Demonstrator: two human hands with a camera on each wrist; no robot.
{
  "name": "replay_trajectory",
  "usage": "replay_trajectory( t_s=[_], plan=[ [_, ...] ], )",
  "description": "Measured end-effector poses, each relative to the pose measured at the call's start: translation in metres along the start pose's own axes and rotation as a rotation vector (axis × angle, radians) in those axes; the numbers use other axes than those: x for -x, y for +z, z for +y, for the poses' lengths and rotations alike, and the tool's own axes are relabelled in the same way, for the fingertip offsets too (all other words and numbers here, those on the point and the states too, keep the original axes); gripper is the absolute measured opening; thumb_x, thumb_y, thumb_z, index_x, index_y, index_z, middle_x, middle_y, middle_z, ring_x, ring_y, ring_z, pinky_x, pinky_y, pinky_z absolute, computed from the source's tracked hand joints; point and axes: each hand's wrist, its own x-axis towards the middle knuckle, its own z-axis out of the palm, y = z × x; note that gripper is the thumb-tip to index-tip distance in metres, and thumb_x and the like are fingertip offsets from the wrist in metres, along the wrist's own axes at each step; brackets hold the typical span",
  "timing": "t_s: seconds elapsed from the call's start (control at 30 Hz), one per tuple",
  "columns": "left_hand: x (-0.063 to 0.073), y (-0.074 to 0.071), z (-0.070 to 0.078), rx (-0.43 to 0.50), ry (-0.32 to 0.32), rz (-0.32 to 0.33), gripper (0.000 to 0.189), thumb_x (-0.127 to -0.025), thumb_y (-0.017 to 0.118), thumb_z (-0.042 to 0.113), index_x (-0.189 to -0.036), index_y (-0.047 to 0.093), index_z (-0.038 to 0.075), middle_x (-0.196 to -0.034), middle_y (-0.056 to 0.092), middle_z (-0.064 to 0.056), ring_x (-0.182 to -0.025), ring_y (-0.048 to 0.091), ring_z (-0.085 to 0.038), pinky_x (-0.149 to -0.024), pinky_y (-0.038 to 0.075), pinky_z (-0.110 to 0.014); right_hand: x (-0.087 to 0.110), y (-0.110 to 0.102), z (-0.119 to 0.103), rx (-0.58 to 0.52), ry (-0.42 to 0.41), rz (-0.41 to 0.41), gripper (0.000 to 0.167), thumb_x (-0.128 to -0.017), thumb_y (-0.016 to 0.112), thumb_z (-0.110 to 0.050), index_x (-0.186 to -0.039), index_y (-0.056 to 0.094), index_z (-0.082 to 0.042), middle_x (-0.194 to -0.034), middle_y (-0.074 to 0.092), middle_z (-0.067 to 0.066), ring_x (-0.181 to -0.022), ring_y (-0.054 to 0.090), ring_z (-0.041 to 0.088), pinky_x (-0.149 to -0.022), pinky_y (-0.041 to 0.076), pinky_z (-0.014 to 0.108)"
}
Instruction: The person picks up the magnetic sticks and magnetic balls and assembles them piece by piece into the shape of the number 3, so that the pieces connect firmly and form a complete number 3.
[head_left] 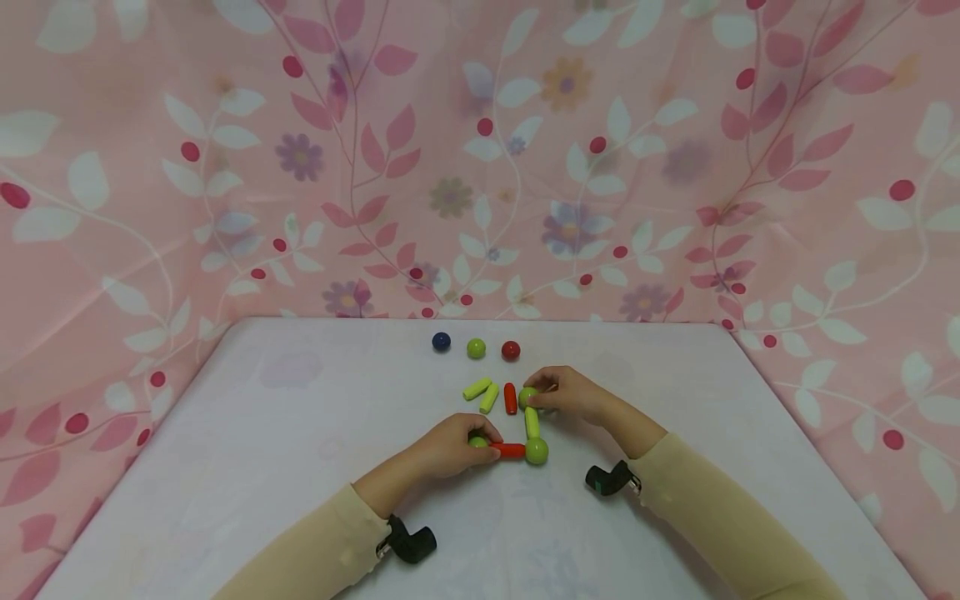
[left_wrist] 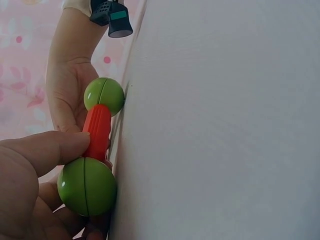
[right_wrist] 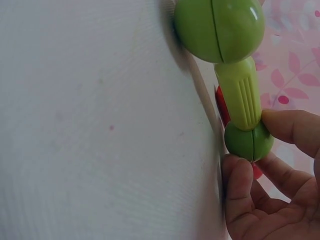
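An L-shaped chain of three green balls and two rods lies on the table. Its corner ball [head_left: 536, 451] joins a red rod [head_left: 512, 451] and a yellow-green rod [head_left: 532, 423]. My left hand [head_left: 448, 446] pinches the red rod, its thumb on the rod near the left end ball [left_wrist: 87, 186] and its other fingers partly hidden behind that ball. Thumb and fingers of my right hand [head_left: 576, 395] grip the far end ball [right_wrist: 248, 142], where the yellow-green rod meets it.
Beyond the chain lie two loose yellow-green rods [head_left: 477, 388] and a loose red rod [head_left: 511, 398]. Farther back, a dark blue ball [head_left: 441, 342], a green ball [head_left: 476, 348] and a red ball [head_left: 511, 350] form a row near the white table's [head_left: 300, 400] far edge.
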Motion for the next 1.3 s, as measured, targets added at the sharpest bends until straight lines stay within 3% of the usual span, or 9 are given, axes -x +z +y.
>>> replay_trajectory(
  t_s=[1.0, 1.3],
  plan=[
    [0.0, 0.0, -0.001, -0.004, 0.01, 0.002, 0.009, -0.093, 0.073, 0.023, -0.101, 0.071, 0.021, -0.09, 0.062, 0.006, -0.086, 0.053, -0.015, -0.076, 0.044, -0.033, 0.003, 0.001, -0.001, 0.0, 0.002, 0.026, 0.031, -0.092, 0.074, -0.018, -0.12, 0.067, -0.007, -0.106, 0.064, 0.006, -0.091, 0.06, 0.02, -0.078, 0.054, 0.032],
    [0.0, -0.001, -0.001, 0.005, 0.006, -0.002, 0.009, -0.092, 0.073, 0.023, -0.101, 0.071, 0.021, -0.09, 0.062, 0.005, -0.085, 0.054, -0.015, -0.075, 0.045, -0.032, 0.012, -0.002, -0.005, 0.042, -0.028, 0.1, 0.028, -0.092, 0.073, -0.018, -0.118, 0.068, -0.008, -0.104, 0.064, 0.006, -0.093, 0.061, 0.022, -0.079, 0.054, 0.033]
  ],
)
